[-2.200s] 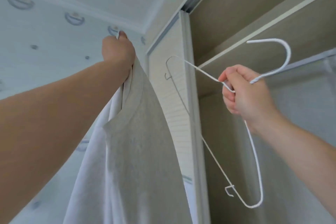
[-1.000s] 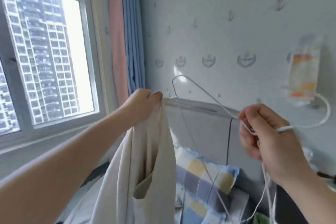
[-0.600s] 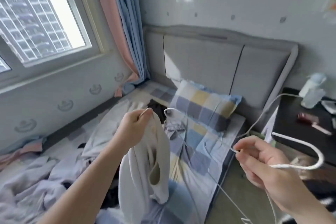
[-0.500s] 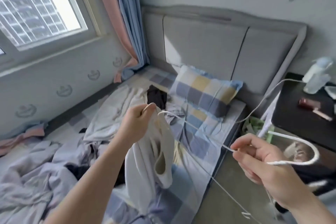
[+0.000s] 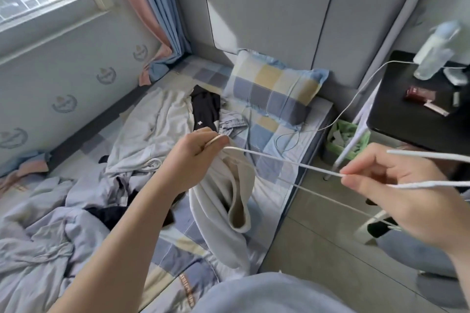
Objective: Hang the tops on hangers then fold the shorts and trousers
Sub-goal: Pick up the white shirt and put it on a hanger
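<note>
Now gripping the cream top by its upper edge in the left hand above the bed, pinching the white hanger in the right hand and steering its tip toward the opening, likely risking a snag on loose folds.

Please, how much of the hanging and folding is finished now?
Done: no hung or folded garment shows. In hand: the left hand grips the cream fabric top, and the right hand holds the white wire hanger, its end beside that hand. Left: the black garment and pale crumpled clothes lie unfolded on the bed.
</note>
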{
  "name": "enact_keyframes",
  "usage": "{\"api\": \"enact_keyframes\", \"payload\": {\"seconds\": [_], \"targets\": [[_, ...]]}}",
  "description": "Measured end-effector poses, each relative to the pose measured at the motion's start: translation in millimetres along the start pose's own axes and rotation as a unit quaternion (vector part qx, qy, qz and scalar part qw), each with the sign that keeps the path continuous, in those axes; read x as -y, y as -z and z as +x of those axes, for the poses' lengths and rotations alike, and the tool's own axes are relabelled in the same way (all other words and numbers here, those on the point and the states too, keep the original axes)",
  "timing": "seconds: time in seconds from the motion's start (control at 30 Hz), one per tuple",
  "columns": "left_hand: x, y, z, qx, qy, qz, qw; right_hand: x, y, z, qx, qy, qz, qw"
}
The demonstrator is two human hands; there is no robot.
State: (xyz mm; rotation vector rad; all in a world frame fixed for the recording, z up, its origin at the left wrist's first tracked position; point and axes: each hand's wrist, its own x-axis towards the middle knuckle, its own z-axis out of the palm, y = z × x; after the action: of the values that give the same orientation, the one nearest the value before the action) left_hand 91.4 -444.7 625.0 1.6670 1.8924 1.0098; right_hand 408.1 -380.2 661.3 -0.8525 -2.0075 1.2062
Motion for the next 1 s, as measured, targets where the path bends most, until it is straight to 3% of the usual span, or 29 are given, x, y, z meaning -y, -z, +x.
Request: {"api": "enact_keyframes", "payload": {"seconds": [0.17,0.4,0.53,0.63,0.9,1.0], "targets": [[-10,11,3,0.011,-0.034,-0.016,0.999,3,-1,0,0.007,0.005,-0.001,1.000],[-45,-5,3,0.079,-0.129,0.044,0.987,-7,-49,3,0.003,-0.026,-0.067,0.997],[-61,-18,7,0.097,-0.164,0.065,0.980,-19,-96,18,0.001,-0.060,0.098,0.993],[-55,-21,13,0.122,-0.183,0.095,0.971,-29,-104,18,-0.026,-0.086,0.252,0.964],[-40,-11,16,0.099,-0.306,0.297,0.899,-34,-86,19,-0.067,-0.094,0.339,0.933],[-21,1,19,0.019,-0.317,0.342,0.884,-33,-67,21,-0.055,-0.078,0.343,0.935]]}}
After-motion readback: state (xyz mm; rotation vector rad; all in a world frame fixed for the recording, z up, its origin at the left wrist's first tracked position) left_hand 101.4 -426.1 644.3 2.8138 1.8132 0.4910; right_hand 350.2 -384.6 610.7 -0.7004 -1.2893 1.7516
